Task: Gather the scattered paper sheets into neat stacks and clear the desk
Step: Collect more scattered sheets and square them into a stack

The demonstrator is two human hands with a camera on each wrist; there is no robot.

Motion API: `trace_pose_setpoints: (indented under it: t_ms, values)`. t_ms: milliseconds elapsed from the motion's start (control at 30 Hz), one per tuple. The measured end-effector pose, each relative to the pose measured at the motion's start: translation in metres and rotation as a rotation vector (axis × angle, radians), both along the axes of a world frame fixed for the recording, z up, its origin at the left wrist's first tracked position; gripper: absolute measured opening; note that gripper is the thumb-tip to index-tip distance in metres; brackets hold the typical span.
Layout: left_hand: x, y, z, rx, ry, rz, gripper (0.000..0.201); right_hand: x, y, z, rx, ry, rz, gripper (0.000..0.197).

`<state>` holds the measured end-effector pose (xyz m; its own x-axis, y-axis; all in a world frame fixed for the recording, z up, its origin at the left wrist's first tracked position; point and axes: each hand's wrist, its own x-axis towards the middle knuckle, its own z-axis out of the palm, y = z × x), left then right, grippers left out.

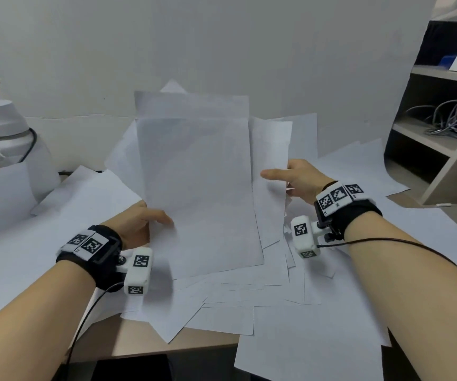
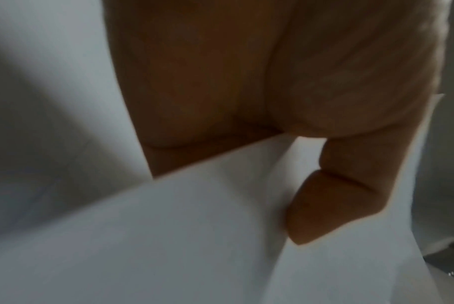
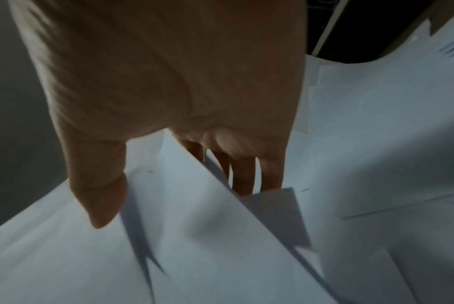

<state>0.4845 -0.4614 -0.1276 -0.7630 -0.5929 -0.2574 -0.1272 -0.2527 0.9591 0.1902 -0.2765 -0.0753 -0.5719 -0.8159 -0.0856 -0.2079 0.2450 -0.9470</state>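
Observation:
A bundle of white paper sheets (image 1: 200, 188) is held tilted up above the desk between both hands. My left hand (image 1: 142, 221) grips its left edge, thumb on top (image 2: 324, 205) and the other fingers hidden under the sheets (image 2: 194, 236). My right hand (image 1: 290, 180) holds the right edge, thumb on the front (image 3: 101, 197) and fingers behind the paper (image 3: 194, 216). The sheets in the bundle are unevenly aligned, some sticking out at the top and right. More loose sheets (image 1: 249, 303) lie scattered over the desk (image 1: 139, 342) below.
A white bottle (image 1: 4, 127) stands at the far left behind a raised sheet. A shelf unit (image 1: 442, 133) with tangled cables stands at the right. Sheets overhang the desk's front edge at the right (image 1: 318, 353). A wall is close behind.

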Motion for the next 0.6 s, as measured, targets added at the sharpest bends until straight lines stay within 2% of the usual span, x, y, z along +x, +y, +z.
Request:
trace_pose_setpoints:
  t_ms: [67,233,333,433,533,600]
  values:
    - [-0.003,0.0,0.002,-0.023,-0.027,0.021,0.043,0.0,-0.006,0.001,0.018,0.104,0.023,0.036]
    - [-0.017,-0.007,0.001,-0.199,-0.028,0.215,0.045,0.004,-0.019,-0.008,0.062,0.311,0.004,0.006]
    - [-0.017,-0.008,0.005,-0.195,0.005,0.197,0.04,-0.004,-0.023,-0.019,0.085,0.439,-0.092,0.008]
    - [-0.012,-0.011,0.006,-0.079,0.047,0.172,0.055,-0.013,-0.025,-0.025,-0.051,0.374,-0.167,0.007]
    - [-0.01,-0.012,0.001,0.014,0.09,0.21,0.024,-0.009,-0.027,-0.026,-0.18,0.119,-0.109,0.011]
    - [-0.015,-0.017,-0.006,0.061,0.098,0.294,0.029,-0.005,-0.03,-0.026,-0.159,-0.008,-0.035,0.008]
